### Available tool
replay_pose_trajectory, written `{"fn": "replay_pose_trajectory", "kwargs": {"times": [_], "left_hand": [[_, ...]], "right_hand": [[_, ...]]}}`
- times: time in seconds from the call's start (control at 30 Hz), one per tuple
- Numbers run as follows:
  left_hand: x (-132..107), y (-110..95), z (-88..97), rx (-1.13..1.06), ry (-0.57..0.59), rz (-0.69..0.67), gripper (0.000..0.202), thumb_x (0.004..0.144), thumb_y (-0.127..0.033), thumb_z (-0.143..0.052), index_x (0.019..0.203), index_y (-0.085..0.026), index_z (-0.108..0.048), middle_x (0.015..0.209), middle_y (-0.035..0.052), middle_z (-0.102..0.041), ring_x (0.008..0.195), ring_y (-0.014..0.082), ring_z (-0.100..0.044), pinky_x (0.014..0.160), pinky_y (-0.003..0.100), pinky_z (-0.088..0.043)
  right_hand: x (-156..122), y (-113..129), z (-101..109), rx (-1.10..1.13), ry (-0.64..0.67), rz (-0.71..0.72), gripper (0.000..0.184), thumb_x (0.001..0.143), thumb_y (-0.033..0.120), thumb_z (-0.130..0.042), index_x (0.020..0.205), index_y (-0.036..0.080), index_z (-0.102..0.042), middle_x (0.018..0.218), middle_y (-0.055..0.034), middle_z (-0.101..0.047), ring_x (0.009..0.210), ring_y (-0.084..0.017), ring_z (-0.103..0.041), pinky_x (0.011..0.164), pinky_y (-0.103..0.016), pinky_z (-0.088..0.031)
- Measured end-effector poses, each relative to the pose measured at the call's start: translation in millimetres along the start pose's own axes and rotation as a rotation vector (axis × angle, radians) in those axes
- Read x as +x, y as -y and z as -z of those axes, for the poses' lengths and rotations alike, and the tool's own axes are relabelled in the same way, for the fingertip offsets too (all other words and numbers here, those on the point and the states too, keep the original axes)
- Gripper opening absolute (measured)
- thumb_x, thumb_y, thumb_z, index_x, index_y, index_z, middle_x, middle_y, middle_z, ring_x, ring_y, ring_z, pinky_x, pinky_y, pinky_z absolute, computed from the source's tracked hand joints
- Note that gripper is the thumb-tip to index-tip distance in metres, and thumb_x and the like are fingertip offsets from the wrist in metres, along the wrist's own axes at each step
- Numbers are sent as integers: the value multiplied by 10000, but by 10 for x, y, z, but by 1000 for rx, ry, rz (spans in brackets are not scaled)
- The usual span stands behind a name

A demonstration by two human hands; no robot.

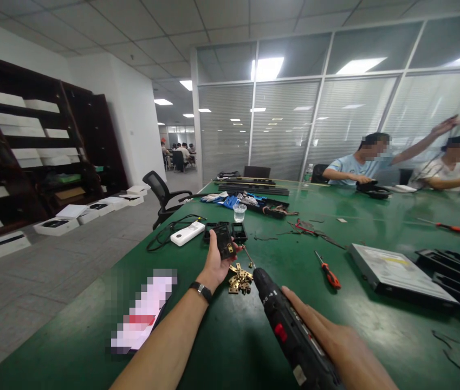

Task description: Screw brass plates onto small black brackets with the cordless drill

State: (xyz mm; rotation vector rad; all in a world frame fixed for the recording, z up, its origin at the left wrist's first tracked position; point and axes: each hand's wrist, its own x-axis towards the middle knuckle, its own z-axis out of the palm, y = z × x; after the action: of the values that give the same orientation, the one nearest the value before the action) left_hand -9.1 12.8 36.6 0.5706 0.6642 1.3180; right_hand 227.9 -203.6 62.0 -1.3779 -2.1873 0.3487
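Observation:
My left hand (pixel 214 265), with a watch on its wrist, is closed around a small black plastic part (pixel 222 240) that carries a brass-coloured piece. In my right hand (pixel 337 338) is a black cordless drill (pixel 282 322) with a red switch. Its long bit (pixel 247 254) points forward, the tip close to the right side of the black part; whether they touch I cannot tell. Below the black part lies a heap of brass pieces (pixel 239 280) on the green table. Just behind my left hand stand black open trays (pixel 239 232), partly hidden.
A white handheld device (pixel 188 233) with a cable lies left, a blurred pinkish object (pixel 148 317) nearer. To the right are a screwdriver (pixel 329 272), a silver disc drive (pixel 400 273) and black frames (pixel 457 271). A clear cup (pixel 239 212) stands behind. Two people sit at the far right.

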Motion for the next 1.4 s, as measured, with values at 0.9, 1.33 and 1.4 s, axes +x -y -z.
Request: {"fn": "replay_pose_trajectory", "kwargs": {"times": [0.9,1.33,1.4], "left_hand": [[42,-14,52,113,109,134,742,873,-814,-484,968,-106,-687,767,130,-707,621,211,-710,494,272,-562],[-24,55,65,302,274,59,745,840,-832,-518,999,-123,-683,842,140,-728,688,231,-726,432,246,-495],[-40,58,61,302,291,48,751,843,-822,-529,1060,-120,-682,860,144,-733,705,232,-729,417,231,-467]], "right_hand": [[13,43,-116,-181,153,16,1031,824,254,-676,1670,402,-105,1179,-66,-717,863,-286,-769,745,-382,-618],[12,70,-96,-205,136,-10,1066,791,320,-698,1672,389,-101,1219,-60,-704,889,-293,-763,729,-376,-609],[14,80,-92,-197,111,-5,1044,801,328,-693,1672,381,-120,1209,-58,-706,894,-288,-763,720,-365,-606]]}}
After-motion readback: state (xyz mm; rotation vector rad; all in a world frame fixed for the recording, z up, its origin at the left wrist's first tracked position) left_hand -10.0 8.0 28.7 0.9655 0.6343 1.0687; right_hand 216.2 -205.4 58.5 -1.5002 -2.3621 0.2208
